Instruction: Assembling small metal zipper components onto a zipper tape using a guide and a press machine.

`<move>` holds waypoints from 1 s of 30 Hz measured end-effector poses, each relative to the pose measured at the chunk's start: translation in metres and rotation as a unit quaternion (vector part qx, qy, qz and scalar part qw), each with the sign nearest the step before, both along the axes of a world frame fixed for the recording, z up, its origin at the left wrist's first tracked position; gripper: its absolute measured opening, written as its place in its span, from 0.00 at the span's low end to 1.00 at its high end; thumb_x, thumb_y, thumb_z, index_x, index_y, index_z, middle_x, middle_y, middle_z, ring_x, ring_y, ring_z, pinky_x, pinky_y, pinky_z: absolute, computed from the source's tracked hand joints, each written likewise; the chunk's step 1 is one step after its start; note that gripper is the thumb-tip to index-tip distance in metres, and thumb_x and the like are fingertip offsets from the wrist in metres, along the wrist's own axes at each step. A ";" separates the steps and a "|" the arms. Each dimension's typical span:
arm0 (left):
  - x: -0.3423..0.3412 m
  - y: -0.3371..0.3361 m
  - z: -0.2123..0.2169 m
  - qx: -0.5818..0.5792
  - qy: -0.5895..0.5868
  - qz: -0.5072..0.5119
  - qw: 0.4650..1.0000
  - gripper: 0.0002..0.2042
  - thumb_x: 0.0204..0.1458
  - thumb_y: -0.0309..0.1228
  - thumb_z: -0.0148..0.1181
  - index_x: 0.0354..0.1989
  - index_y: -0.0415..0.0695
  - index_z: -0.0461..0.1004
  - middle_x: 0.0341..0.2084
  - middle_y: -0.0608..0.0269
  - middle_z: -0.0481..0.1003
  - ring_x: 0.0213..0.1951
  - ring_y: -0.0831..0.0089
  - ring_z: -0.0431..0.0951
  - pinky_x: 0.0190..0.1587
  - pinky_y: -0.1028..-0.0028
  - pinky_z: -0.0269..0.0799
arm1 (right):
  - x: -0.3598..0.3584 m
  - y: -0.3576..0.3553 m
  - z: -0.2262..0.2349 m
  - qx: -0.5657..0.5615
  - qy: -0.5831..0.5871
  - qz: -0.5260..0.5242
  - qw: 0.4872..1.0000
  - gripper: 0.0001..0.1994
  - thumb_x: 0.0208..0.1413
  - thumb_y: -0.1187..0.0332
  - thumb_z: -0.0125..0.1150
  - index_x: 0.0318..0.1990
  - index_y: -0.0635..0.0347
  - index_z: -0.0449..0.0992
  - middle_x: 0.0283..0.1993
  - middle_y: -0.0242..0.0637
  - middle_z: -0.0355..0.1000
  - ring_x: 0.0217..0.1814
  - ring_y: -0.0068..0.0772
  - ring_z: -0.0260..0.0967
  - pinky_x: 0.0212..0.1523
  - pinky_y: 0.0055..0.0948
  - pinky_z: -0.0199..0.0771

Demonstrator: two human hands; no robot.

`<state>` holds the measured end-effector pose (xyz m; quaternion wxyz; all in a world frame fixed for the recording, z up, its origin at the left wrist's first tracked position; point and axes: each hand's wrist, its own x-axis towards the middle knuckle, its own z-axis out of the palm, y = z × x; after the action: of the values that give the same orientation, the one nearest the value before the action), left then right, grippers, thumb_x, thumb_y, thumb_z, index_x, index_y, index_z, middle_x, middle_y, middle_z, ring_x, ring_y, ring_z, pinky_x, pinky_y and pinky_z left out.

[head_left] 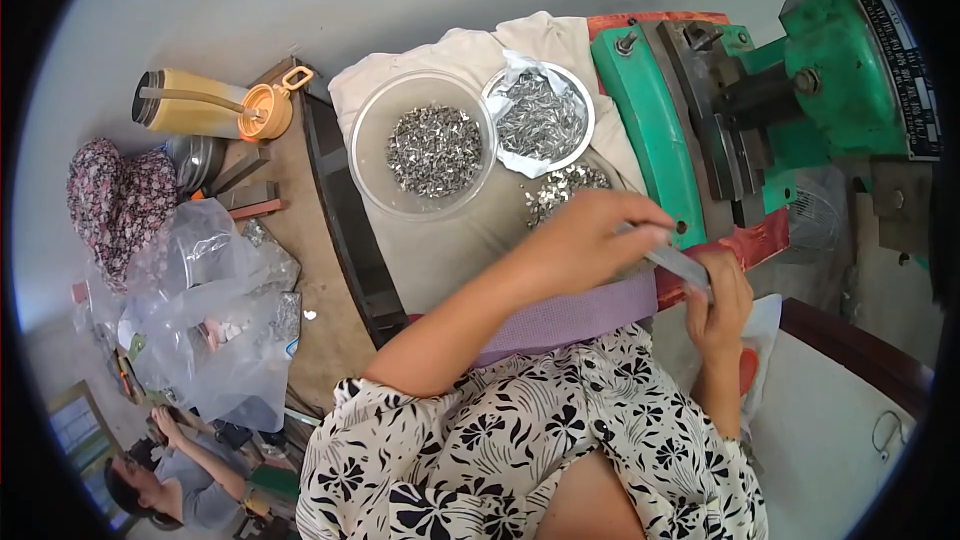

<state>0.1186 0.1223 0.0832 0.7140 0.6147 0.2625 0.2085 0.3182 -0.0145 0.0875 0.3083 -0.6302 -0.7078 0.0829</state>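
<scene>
My left hand [600, 235] is closed, its thumb and fingers pinching the upper end of a flat grey bar [680, 265]. The bar's lower end sits in my right hand [718, 305], whose fingers curl around it. What the bar is made of cannot be made out. Both hands are in front of a green machine press [640, 120]. Beyond my left hand lies a loose pile of small shiny metal pieces [565, 188]. Behind it stand a clear round tub [362, 145] of short metal bits and a lined round dish [586, 130] of thin metal pins.
A beige cloth [400, 260] covers the work surface. On the left, a wooden table [325, 350] holds a yellow bottle [195, 105], a floral cloth bundle [110, 200] and clear plastic bags [200, 290]. A purple pad [580, 315] borders my lap. Another person [190, 480] is at lower left.
</scene>
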 end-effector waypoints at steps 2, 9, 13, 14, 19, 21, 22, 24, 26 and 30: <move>-0.033 0.017 0.010 -0.018 0.035 0.034 0.999 0.12 0.59 0.28 0.61 0.49 0.39 0.80 0.37 0.65 0.82 0.37 0.81 0.78 0.40 0.79 0.74 | -0.020 0.035 -0.001 -0.013 0.095 0.032 0.995 0.12 0.53 0.74 0.64 0.43 0.68 0.74 0.38 0.46 0.74 0.37 0.44 0.74 0.38 0.34 0.74; -0.112 0.054 0.025 0.071 0.091 0.175 0.978 0.16 0.56 0.20 0.62 0.53 0.36 0.79 0.46 0.63 0.79 0.46 0.78 0.76 0.52 0.76 0.71 | -0.109 0.143 0.002 -0.121 0.553 0.087 0.820 0.16 0.59 0.75 0.65 0.53 0.71 0.71 0.47 0.40 0.76 0.49 0.25 0.75 0.50 0.24 0.77; -0.129 0.063 0.011 0.192 0.101 0.275 0.937 0.14 0.50 0.22 0.65 0.47 0.35 0.80 0.39 0.60 0.80 0.41 0.75 0.78 0.47 0.75 0.71 | -0.122 0.152 -0.002 -0.086 0.450 0.063 0.887 0.13 0.59 0.75 0.65 0.49 0.71 0.75 0.44 0.38 0.78 0.46 0.23 0.76 0.47 0.23 0.78; -0.132 0.065 0.009 0.218 0.133 0.293 0.921 0.14 0.49 0.22 0.66 0.46 0.34 0.80 0.38 0.59 0.80 0.41 0.74 0.78 0.47 0.75 0.71 | -0.121 0.148 -0.001 -0.077 0.428 0.056 0.899 0.12 0.59 0.76 0.65 0.49 0.71 0.76 0.43 0.36 0.78 0.44 0.22 0.76 0.46 0.23 0.78; -0.134 0.052 0.006 0.115 0.073 0.339 0.931 0.15 0.59 0.24 0.60 0.53 0.32 0.75 0.38 0.61 0.80 0.37 0.77 0.78 0.43 0.78 0.73 | -0.080 0.092 -0.014 -0.162 0.487 0.006 0.858 0.07 0.63 0.74 0.59 0.45 0.69 0.75 0.40 0.39 0.78 0.39 0.26 0.79 0.43 0.24 0.79; -0.133 0.041 0.009 0.025 0.059 0.295 0.953 0.15 0.60 0.25 0.59 0.54 0.31 0.74 0.39 0.60 0.80 0.37 0.78 0.78 0.42 0.79 0.73 | -0.059 0.057 -0.014 -0.200 0.500 -0.062 0.840 0.07 0.64 0.72 0.60 0.43 0.68 0.75 0.36 0.35 0.76 0.32 0.27 0.79 0.37 0.24 0.81; -0.130 0.031 0.012 -0.012 0.042 0.270 0.962 0.15 0.62 0.26 0.57 0.54 0.31 0.74 0.39 0.59 0.80 0.36 0.80 0.77 0.39 0.79 0.73 | -0.046 0.037 -0.023 -0.218 0.524 -0.090 0.818 0.07 0.63 0.73 0.61 0.43 0.68 0.76 0.35 0.34 0.76 0.31 0.27 0.80 0.36 0.24 0.82; -0.122 0.009 0.013 -0.084 0.045 0.184 0.978 0.15 0.64 0.27 0.54 0.55 0.31 0.73 0.38 0.59 0.80 0.34 0.80 0.76 0.38 0.79 0.73 | -0.025 0.000 -0.036 -0.240 0.561 -0.163 0.775 0.07 0.64 0.71 0.60 0.43 0.66 0.76 0.35 0.34 0.76 0.30 0.27 0.80 0.35 0.24 0.82; -0.108 -0.016 0.004 -0.161 0.084 0.097 0.978 0.15 0.66 0.28 0.51 0.57 0.33 0.71 0.36 0.62 0.80 0.31 0.81 0.76 0.34 0.79 0.74 | -0.014 -0.022 -0.051 -0.241 0.561 -0.206 0.765 0.07 0.64 0.70 0.61 0.42 0.66 0.77 0.33 0.33 0.76 0.30 0.26 0.79 0.33 0.23 0.82; -0.078 -0.064 -0.036 -0.114 0.157 -0.024 0.981 0.14 0.62 0.28 0.52 0.54 0.34 0.71 0.31 0.52 0.81 0.27 0.72 0.80 0.32 0.71 0.75 | -0.007 -0.037 -0.075 -0.217 0.501 -0.293 0.785 0.07 0.63 0.69 0.63 0.42 0.63 0.78 0.26 0.27 0.73 0.28 0.22 0.77 0.30 0.19 0.79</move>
<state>0.0404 0.0583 0.0476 0.7341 0.5601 0.3789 0.0610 0.3116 -0.0519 0.0122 0.4839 -0.7275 -0.1984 0.4441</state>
